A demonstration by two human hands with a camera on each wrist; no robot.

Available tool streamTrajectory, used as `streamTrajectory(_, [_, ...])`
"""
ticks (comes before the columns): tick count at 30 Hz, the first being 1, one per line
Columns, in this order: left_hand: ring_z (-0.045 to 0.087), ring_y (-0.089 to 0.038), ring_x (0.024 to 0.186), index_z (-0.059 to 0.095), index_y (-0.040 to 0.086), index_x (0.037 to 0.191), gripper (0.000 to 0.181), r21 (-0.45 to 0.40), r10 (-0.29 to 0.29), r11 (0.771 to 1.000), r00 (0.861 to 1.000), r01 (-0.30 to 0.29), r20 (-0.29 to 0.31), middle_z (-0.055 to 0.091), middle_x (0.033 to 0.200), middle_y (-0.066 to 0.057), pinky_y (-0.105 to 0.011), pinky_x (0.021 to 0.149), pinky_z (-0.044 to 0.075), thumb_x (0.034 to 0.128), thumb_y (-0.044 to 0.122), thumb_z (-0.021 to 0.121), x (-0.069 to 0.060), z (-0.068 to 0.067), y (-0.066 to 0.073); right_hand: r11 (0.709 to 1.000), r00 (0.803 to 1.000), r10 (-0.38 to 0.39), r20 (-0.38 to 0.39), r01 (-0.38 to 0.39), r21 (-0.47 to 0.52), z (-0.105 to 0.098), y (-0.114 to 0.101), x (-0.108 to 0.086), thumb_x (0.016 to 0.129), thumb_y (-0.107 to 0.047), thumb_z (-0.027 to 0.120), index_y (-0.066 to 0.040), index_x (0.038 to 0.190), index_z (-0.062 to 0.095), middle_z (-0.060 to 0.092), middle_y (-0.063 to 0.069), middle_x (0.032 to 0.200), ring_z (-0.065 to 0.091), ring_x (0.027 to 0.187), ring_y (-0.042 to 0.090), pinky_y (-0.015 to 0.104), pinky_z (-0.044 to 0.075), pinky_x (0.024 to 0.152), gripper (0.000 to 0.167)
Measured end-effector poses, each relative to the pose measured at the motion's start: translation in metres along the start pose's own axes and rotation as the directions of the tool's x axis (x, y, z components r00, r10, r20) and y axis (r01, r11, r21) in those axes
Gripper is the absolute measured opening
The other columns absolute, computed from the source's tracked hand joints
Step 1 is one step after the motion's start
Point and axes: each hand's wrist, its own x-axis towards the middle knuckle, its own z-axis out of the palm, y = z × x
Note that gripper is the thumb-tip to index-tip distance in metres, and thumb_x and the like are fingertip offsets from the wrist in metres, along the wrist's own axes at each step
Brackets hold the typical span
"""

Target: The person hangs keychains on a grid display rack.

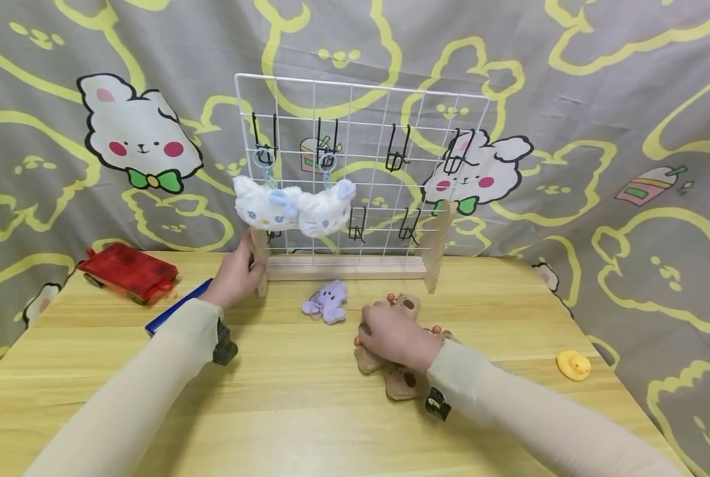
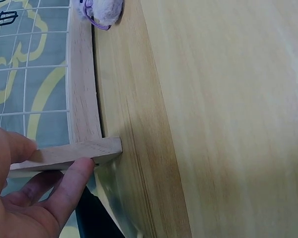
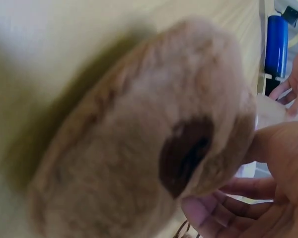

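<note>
My left hand (image 1: 236, 275) grips the wooden side support (image 2: 74, 151) of a white wire grid rack (image 1: 350, 86), thumb on one side and fingers on the other. Over a cluster of brown plush pendants on the table, my right hand (image 1: 399, 334) pinches one brown plush pendant (image 3: 114, 144) by its edge; that plush is blurred in the right wrist view. Other brown plush pendants (image 1: 404, 384) lie partly hidden beneath the hand. Between the hands lies a purple plush pendant (image 1: 333, 301). Two white cat-face plush pendants (image 1: 265, 209) hang from the rack's upper left hooks.
Several black hooks (image 1: 398, 159) on the grid carry nothing. A red toy cart (image 1: 130, 270) and a blue object (image 1: 179, 308) sit at the left. A yellow toy duck (image 1: 573, 365) rests near the right edge. Behind the rack hangs a patterned curtain (image 1: 200, 40).
</note>
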Motion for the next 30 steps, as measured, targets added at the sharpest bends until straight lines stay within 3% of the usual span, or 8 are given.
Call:
streamTrajectory(3, [0.05, -0.056, 0.139, 0.0, 0.001, 0.167, 0.077, -0.008, -0.008, 1.0, 1.0, 0.008, 0.006, 0.038, 0.157, -0.042, -0.064, 0.109, 0.051, 0.1054, 0.003, 0.047, 0.001, 0.0, 0.001, 0.999, 1.0, 0.016, 0.001, -0.016, 0.032, -0.003, -0.004, -0.002, 0.102, -0.012, 0.058, -0.014, 0.073, 0.058, 0.058, 0.0, 0.072, 0.053, 0.067, 0.015, 0.038, 0.047, 0.073, 0.029])
streamTrajectory(10, [0.049, -0.056, 0.141, 0.001, 0.002, 0.167, 0.077, -0.018, -0.001, 1.0, 1.0, 0.001, 0.001, 0.037, 0.159, -0.041, -0.064, 0.11, 0.049, 0.1054, 0.004, 0.046, 0.005, 0.001, 0.002, 0.972, 0.998, 0.052, -0.04, -0.041, 0.23, -0.004, 0.007, -0.005, 0.102, -0.007, 0.058, -0.011, 0.078, 0.062, 0.057, -0.001, 0.068, 0.049, 0.056, 0.008, 0.021, 0.04, 0.05, 0.025])
streamTrajectory(14, [0.049, -0.056, 0.14, 0.004, 0.0, 0.167, 0.076, -0.014, 0.01, 1.0, 1.0, -0.01, -0.008, 0.039, 0.157, -0.042, -0.065, 0.11, 0.049, 0.1047, 0.004, 0.047, 0.003, 0.001, 0.0, 0.927, 0.997, 0.022, -0.073, 0.007, 0.375, -0.003, 0.018, -0.005, 0.103, -0.007, 0.058, -0.008, 0.086, 0.068, 0.069, 0.002, 0.074, 0.058, 0.063, 0.007, 0.021, 0.049, 0.061, 0.019])
streamTrajectory(17, [0.05, -0.056, 0.139, 0.004, -0.001, 0.166, 0.076, -0.011, 0.002, 1.0, 1.0, -0.002, -0.008, 0.039, 0.157, -0.042, -0.065, 0.109, 0.05, 0.1051, 0.004, 0.048, 0.001, 0.001, -0.002, 0.824, 0.998, -0.003, -0.059, 0.035, 0.566, 0.0, 0.028, -0.003, 0.105, -0.006, 0.056, 0.002, 0.098, 0.07, 0.078, 0.014, 0.088, 0.072, 0.076, 0.014, 0.028, 0.062, 0.078, 0.017])
streamTrajectory(21, [0.051, -0.056, 0.138, 0.003, -0.002, 0.166, 0.076, -0.004, -0.01, 1.0, 1.0, 0.01, -0.009, 0.039, 0.157, -0.042, -0.064, 0.108, 0.052, 0.1053, 0.004, 0.048, -0.002, 0.001, -0.003, 0.612, 0.999, 0.023, 0.037, -0.044, 0.789, 0.003, 0.037, 0.001, 0.109, -0.007, 0.048, 0.012, 0.112, 0.062, 0.076, 0.028, 0.108, 0.077, 0.089, 0.02, 0.036, 0.065, 0.088, 0.023])
streamTrajectory(23, [0.051, -0.056, 0.138, 0.003, -0.002, 0.166, 0.076, -0.005, -0.01, 1.0, 1.0, 0.01, -0.01, 0.039, 0.157, -0.042, -0.064, 0.107, 0.052, 0.1054, 0.004, 0.048, -0.003, 0.001, -0.003, 0.538, 0.997, 0.033, 0.075, -0.08, 0.839, 0.004, 0.04, 0.001, 0.11, -0.008, 0.045, 0.012, 0.117, 0.06, 0.074, 0.03, 0.115, 0.076, 0.092, 0.017, 0.035, 0.064, 0.091, 0.026])
streamTrajectory(26, [0.05, -0.056, 0.139, 0.002, -0.001, 0.166, 0.076, -0.008, -0.005, 1.0, 1.0, 0.005, -0.009, 0.038, 0.157, -0.042, -0.064, 0.107, 0.051, 0.1055, 0.004, 0.048, -0.002, 0.001, -0.002, 0.452, 0.995, 0.035, 0.096, -0.101, 0.886, 0.003, 0.041, 0.0, 0.112, -0.011, 0.042, 0.01, 0.121, 0.057, 0.072, 0.029, 0.123, 0.074, 0.096, 0.011, 0.032, 0.063, 0.095, 0.027])
streamTrajectory(30, [0.049, -0.056, 0.14, 0.002, -0.001, 0.166, 0.076, -0.01, 0.002, 1.0, 1.0, -0.002, -0.009, 0.038, 0.157, -0.042, -0.064, 0.109, 0.051, 0.1054, 0.003, 0.048, 0.0, 0.002, -0.001, 0.405, 0.999, 0.013, 0.035, -0.037, 0.914, -0.002, 0.04, 0.0, 0.112, -0.014, 0.042, 0.008, 0.124, 0.056, 0.07, 0.028, 0.13, 0.074, 0.106, 0.013, 0.034, 0.061, 0.101, 0.029])
